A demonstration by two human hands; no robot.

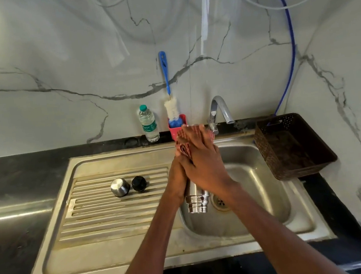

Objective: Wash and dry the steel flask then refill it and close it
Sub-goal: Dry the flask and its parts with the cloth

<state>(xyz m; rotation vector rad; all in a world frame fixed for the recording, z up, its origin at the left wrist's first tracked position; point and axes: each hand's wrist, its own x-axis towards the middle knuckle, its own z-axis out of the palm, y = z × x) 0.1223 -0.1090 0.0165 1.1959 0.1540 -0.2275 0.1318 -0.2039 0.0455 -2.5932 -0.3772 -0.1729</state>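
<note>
Over the sink [244, 225], the steel flask [197, 197] is held tilted, its open neck toward the near side. The left hand [177, 176] grips its body; the right hand [201, 157] wraps a red checked cloth [181, 144] round the far end. Wet steel is likely slippery and rigid, best held mid-body. Its cap [119, 187] and stopper [139, 183] rest on the drainboard at left.

Steel cup [120, 187] left of cap [139, 183] on drainboard [108, 217], basket [294, 146] right of sink basin [267, 194]

Head view, looking forward and down, close over sink [116, 162]
</note>
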